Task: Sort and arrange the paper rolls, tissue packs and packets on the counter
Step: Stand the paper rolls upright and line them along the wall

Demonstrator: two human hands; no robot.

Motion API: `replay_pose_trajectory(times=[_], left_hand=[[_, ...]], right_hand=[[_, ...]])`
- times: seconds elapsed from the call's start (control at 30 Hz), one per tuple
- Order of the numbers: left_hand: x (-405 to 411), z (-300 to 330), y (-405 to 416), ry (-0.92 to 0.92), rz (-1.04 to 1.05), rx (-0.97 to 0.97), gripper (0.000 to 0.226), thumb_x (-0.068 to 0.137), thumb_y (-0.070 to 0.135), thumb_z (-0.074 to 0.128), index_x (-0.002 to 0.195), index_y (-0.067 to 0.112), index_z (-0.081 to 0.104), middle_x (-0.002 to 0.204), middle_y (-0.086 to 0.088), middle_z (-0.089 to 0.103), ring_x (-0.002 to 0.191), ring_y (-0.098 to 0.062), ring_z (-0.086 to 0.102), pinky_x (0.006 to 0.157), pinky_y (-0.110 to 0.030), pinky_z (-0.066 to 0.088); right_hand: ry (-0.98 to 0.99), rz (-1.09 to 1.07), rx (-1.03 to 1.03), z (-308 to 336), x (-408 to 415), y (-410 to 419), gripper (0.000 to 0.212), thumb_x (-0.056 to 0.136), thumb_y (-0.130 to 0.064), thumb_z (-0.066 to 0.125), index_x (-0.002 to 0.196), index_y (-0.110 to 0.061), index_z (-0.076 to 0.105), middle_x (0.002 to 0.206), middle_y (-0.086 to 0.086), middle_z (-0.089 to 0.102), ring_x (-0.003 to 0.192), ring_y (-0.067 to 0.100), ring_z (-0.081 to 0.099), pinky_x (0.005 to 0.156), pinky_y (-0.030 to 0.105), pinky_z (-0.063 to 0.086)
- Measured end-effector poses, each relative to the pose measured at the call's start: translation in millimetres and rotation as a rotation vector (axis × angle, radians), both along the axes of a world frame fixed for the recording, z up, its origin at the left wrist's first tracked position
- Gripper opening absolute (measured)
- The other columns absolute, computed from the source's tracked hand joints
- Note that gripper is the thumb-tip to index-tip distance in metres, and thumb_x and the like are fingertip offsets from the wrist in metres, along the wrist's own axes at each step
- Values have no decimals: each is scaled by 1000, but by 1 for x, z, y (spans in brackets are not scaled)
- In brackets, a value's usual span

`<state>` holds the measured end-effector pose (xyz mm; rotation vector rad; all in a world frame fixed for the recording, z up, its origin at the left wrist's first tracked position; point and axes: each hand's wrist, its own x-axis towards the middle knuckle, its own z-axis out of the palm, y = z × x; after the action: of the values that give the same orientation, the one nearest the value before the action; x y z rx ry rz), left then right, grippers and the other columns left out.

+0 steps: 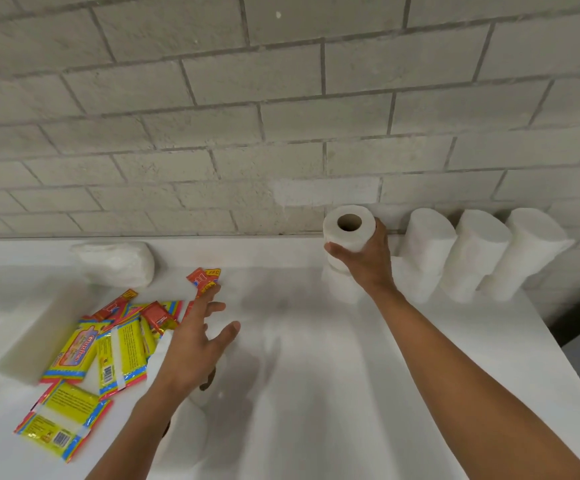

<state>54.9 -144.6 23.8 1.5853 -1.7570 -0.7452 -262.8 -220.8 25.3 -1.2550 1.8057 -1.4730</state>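
My right hand [368,258] grips a white paper roll [349,225] at the back of the white counter [316,375], on top of another upright roll [344,285]. To its right, three tall white roll packs [468,254] lean against the wall. My left hand [198,341] hovers with its fingers spread above more white rolls [184,431] lying near the front. Yellow tissue packs [74,355] and small red packets [205,277] lie scattered at the left. A white wrapped pack [115,263] sits at the back left.
A grey brick wall [281,116] rises right behind the counter. The counter's right edge [558,358] drops off to a dark gap and a grey surface. A white block [35,344] lies at the far left.
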Motion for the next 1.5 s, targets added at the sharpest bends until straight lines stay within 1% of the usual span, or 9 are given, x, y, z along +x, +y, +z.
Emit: replay_pose_trajectory(times=[0.13,0.33,0.53,0.83,0.97,1.1,1.2,1.3,1.5], left_hand=[[16,11,-1,-123,10,-29,60,88,31,73,142,32,46,126,17,55,117,-7,52,99,-30,42],[50,16,-6,-233,8,-48,52,85,9,70,133,25,59,127,-2,60,119,-20,53,97,-28,39],[81,26,-10,-316,-158,141,63,77,29,67,138,32,51,135,5,52,131,-19,44,108,-30,34],[106,25,-26,-698,-578,430,83,80,10,64,149,42,31,156,11,29,146,-16,22,118,-33,24],[101,26,-39,-894,-710,452,90,80,21,74,154,37,24,158,8,26,146,-18,21,117,-32,20],[95,14,-48,-950,-792,353,92,63,46,80,141,48,31,141,11,46,134,-18,40,109,-44,39],[92,3,-56,-910,-789,332,93,50,63,76,131,58,31,126,16,50,121,-15,48,98,-46,47],[91,-5,-63,-798,-754,298,94,52,58,77,135,53,32,122,18,50,115,-13,49,97,-41,48],[83,-7,-65,-304,-556,225,92,55,53,85,135,41,41,124,17,53,113,-9,53,91,-27,49]], right_hand=[[7,10,26,-1,1,10,104,60,-46,90,144,-27,30,140,-8,43,130,15,36,94,29,34],[51,-13,100,2,14,38,115,68,-43,87,154,-28,12,153,3,30,140,25,29,103,42,36],[75,-35,154,11,38,70,108,78,-36,80,156,-25,6,156,9,24,141,28,31,105,41,36],[28,84,254,-6,95,107,96,81,-37,78,156,-23,20,154,6,29,140,24,36,113,37,35],[-17,118,300,-12,116,118,92,81,-39,78,154,-26,23,154,4,30,141,23,35,112,37,36],[-48,101,322,-16,131,126,86,82,-39,77,152,-29,28,149,0,37,135,19,41,102,30,39],[-68,83,342,-21,138,130,79,84,-40,75,150,-31,32,144,-1,43,127,17,46,98,28,40],[-121,80,364,-25,145,134,74,84,-42,74,147,-33,37,141,-4,46,123,17,50,93,27,42],[-274,165,378,-25,161,135,76,75,-54,78,140,-42,42,133,-16,51,117,5,55,93,27,47]])
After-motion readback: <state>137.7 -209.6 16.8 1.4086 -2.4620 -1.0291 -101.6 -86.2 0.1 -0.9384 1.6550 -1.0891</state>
